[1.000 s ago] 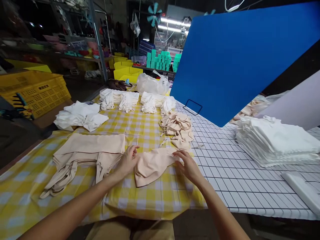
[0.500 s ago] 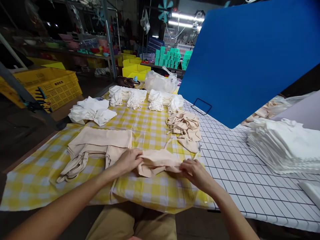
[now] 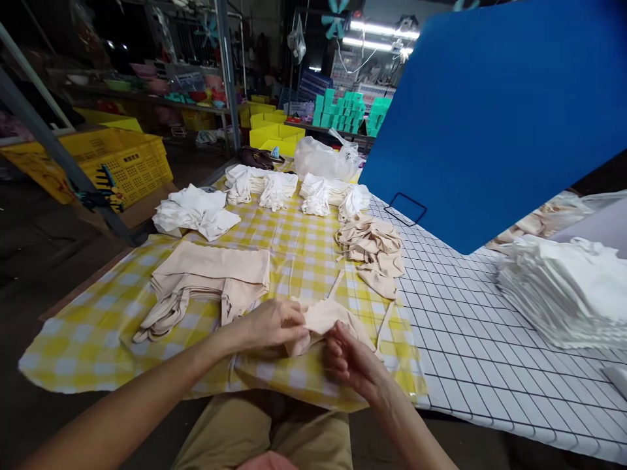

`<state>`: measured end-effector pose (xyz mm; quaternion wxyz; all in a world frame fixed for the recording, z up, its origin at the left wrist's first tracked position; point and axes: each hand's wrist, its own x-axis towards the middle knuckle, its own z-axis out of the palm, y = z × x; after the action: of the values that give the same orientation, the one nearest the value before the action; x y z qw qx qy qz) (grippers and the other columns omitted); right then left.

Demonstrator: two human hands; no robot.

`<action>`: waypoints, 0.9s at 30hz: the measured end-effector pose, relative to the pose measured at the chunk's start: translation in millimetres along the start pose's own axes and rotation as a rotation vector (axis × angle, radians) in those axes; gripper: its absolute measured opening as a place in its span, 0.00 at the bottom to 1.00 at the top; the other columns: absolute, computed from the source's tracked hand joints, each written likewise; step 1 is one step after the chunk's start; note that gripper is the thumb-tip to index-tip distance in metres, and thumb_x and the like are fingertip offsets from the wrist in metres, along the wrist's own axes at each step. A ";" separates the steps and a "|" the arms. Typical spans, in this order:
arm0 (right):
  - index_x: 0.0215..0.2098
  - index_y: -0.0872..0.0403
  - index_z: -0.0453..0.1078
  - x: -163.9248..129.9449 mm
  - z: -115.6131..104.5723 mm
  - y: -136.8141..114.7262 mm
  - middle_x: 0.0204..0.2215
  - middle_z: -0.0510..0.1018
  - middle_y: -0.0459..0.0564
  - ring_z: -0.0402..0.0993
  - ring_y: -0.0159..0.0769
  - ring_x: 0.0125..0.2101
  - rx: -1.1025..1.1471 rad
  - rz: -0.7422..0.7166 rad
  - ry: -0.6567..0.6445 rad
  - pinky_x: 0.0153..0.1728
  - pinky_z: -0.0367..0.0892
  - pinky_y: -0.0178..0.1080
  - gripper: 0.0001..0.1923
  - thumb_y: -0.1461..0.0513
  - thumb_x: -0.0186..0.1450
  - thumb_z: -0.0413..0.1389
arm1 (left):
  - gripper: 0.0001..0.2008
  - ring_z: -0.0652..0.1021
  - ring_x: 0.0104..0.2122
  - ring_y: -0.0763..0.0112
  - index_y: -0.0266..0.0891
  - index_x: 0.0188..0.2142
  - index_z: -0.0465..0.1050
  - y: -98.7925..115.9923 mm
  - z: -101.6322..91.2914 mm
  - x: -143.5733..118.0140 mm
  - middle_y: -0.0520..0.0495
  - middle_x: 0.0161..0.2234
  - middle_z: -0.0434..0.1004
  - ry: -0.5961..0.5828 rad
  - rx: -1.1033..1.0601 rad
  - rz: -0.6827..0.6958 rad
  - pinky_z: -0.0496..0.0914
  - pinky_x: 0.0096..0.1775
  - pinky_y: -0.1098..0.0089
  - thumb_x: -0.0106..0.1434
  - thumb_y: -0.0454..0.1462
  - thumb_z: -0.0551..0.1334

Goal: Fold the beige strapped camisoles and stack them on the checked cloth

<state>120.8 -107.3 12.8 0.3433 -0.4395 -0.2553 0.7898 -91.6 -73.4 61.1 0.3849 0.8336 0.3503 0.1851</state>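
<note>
A beige strappy garment, seemingly a camisole top (image 3: 326, 315), lies in front of me on the yellow checked cloth (image 3: 289, 245). My left hand (image 3: 277, 324) grips its left part, fingers closed. With thumb and fingertips, my right hand (image 3: 350, 359) pinches the near edge around the middle. Thin straps trail from the garment's far and right sides. Left of my hands is a neat stack of beige tops (image 3: 210, 274) with their straps hanging toward me. Beyond my right hand sits a loose heap of beige tops (image 3: 373, 248).
White folded bundles (image 3: 262, 186) and a crumpled white pile (image 3: 193, 210) lie farther back. A clear plastic bag (image 3: 326, 156) stands behind them. On the right, a large blue board (image 3: 490, 124) rises over the grid-patterned cloth (image 3: 455, 326), beside a tall white stack (image 3: 563, 287). A yellow crate (image 3: 122, 170) stands left.
My right hand has moved left from the garment's right end to its middle, closer to my left hand. My left hand has shifted slightly right. The view has turned a little left.
</note>
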 end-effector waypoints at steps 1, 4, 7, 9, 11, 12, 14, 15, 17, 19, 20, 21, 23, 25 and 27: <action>0.22 0.54 0.60 2.9 -0.7 1.5 0.12 0.60 0.36 0.51 0.20 0.10 0.142 -0.037 0.042 0.10 0.43 0.26 0.20 0.50 0.51 0.62 | 0.14 0.71 0.28 0.73 0.37 0.25 0.74 0.9 1.6 -2.8 0.50 0.28 0.73 -0.075 0.003 0.013 0.59 0.31 0.76 0.60 0.42 0.55; 0.24 0.54 0.63 2.2 1.4 1.1 0.17 0.69 0.38 0.64 0.23 0.18 0.365 -0.120 0.205 0.15 0.56 0.25 0.18 0.62 0.44 0.69 | 0.13 0.71 0.27 0.73 0.39 0.32 0.75 -5.1 8.4 -3.5 0.50 0.29 0.74 -0.140 -0.054 -0.076 0.59 0.28 0.75 0.59 0.45 0.56; 0.31 0.53 0.69 -9.7 11.7 0.2 0.26 0.76 0.42 0.70 0.28 0.26 0.354 -0.130 0.288 0.24 0.65 0.29 0.17 0.63 0.44 0.68 | 0.17 0.70 0.26 0.72 0.38 0.38 0.71 -17.2 18.8 11.6 0.51 0.27 0.72 0.040 -0.190 -0.248 0.59 0.27 0.75 0.60 0.47 0.53; 0.32 0.52 0.70 -18.5 19.6 1.2 0.30 0.77 0.43 0.71 0.29 0.28 0.307 -0.149 0.287 0.27 0.67 0.31 0.16 0.63 0.46 0.67 | 0.18 0.68 0.24 0.73 0.36 0.37 0.70 -23.2 27.4 27.8 0.52 0.24 0.68 0.065 -0.346 -0.303 0.59 0.26 0.75 0.59 0.48 0.53; 0.31 0.52 0.70 -25.0 25.1 2.4 0.32 0.77 0.45 0.71 0.31 0.31 0.242 -0.154 0.262 0.30 0.67 0.33 0.14 0.62 0.47 0.67 | 0.20 0.65 0.22 0.76 0.34 0.32 0.70 -25.6 36.7 43.9 0.54 0.22 0.65 -0.010 -0.514 -0.316 0.57 0.24 0.75 0.57 0.51 0.56; 0.31 0.53 0.70 -27.2 26.3 2.7 0.32 0.77 0.45 0.71 0.32 0.31 0.210 -0.155 0.249 0.30 0.67 0.33 0.14 0.62 0.48 0.66 | 0.21 0.63 0.20 0.77 0.34 0.29 0.69 -25.3 41.0 50.6 0.54 0.21 0.64 -0.060 -0.596 -0.325 0.56 0.23 0.76 0.55 0.52 0.57; 0.31 0.53 0.70 -30.1 25.5 2.2 0.32 0.77 0.46 0.72 0.32 0.30 0.175 -0.156 0.235 0.31 0.67 0.34 0.13 0.61 0.48 0.66 | 0.22 0.62 0.18 0.79 0.33 0.25 0.67 -22.0 47.6 60.0 0.55 0.18 0.62 -0.121 -0.773 -0.370 0.54 0.22 0.76 0.50 0.53 0.61; 0.30 0.54 0.70 -31.1 23.9 1.2 0.31 0.77 0.46 0.72 0.32 0.30 0.175 -0.159 0.243 0.30 0.67 0.34 0.14 0.61 0.48 0.66 | 0.22 0.62 0.18 0.80 0.33 0.25 0.67 -19.3 49.1 62.7 0.55 0.18 0.63 -0.125 -0.871 -0.389 0.55 0.22 0.76 0.47 0.52 0.64; 0.29 0.53 0.69 -32.9 19.9 -1.8 0.29 0.77 0.45 0.71 0.31 0.28 0.191 -0.174 0.284 0.29 0.66 0.34 0.15 0.61 0.46 0.67 | 0.22 0.65 0.19 0.79 0.34 0.26 0.67 -12.8 47.2 65.4 0.56 0.19 0.64 -0.062 -1.052 -0.390 0.57 0.23 0.76 0.43 0.50 0.67; 0.28 0.53 0.69 -35.1 17.5 -5.2 0.28 0.75 0.43 0.69 0.30 0.26 0.188 -0.213 0.319 0.28 0.66 0.33 0.15 0.60 0.45 0.68 | 0.22 0.67 0.20 0.79 0.35 0.28 0.66 -5.7 38.5 66.4 0.55 0.21 0.66 0.034 -1.159 -0.360 0.59 0.23 0.76 0.42 0.49 0.69; 0.29 0.52 0.68 -36.4 17.5 -6.7 0.28 0.75 0.43 0.68 0.29 0.26 0.169 -0.239 0.320 0.27 0.65 0.32 0.16 0.60 0.45 0.68 | 0.21 0.67 0.20 0.79 0.35 0.28 0.66 -2.2 32.2 66.7 0.56 0.21 0.66 0.080 -1.181 -0.341 0.59 0.23 0.76 0.42 0.48 0.69; 0.30 0.52 0.69 -37.9 18.4 -7.8 0.28 0.74 0.43 0.68 0.28 0.25 0.132 -0.262 0.303 0.27 0.65 0.32 0.16 0.59 0.45 0.67 | 0.20 0.67 0.19 0.80 0.35 0.27 0.65 1.2 25.1 67.0 0.56 0.21 0.65 0.126 -1.184 -0.325 0.59 0.22 0.77 0.43 0.47 0.69; 0.34 0.52 0.69 -41.3 21.7 -9.4 0.27 0.73 0.44 0.66 0.29 0.24 0.004 -0.291 0.224 0.26 0.63 0.32 0.18 0.57 0.47 0.66 | 0.18 0.66 0.19 0.82 0.35 0.25 0.65 7.6 10.3 67.1 0.57 0.20 0.64 0.203 -1.162 -0.294 0.58 0.22 0.78 0.44 0.46 0.68; 0.35 0.54 0.68 -44.9 24.4 -11.9 0.24 0.72 0.45 0.66 0.30 0.23 -0.195 -0.286 0.121 0.26 0.62 0.33 0.18 0.54 0.50 0.64 | 0.17 0.66 0.20 0.82 0.34 0.25 0.65 13.8 -2.7 65.9 0.56 0.20 0.65 0.245 -1.118 -0.249 0.59 0.23 0.79 0.45 0.44 0.68; 0.33 0.54 0.67 -47.7 24.1 -18.9 0.22 0.71 0.45 0.66 0.32 0.24 -0.434 -0.301 0.095 0.26 0.61 0.34 0.17 0.51 0.53 0.61 | 0.17 0.67 0.22 0.81 0.34 0.26 0.66 20.2 -11.9 63.7 0.55 0.22 0.67 0.252 -1.044 -0.205 0.60 0.25 0.78 0.45 0.44 0.68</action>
<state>123.9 -134.4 62.5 0.3662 -0.4964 -0.4648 0.6352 -45.8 -30.3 86.7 0.7186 0.4646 0.3350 0.3944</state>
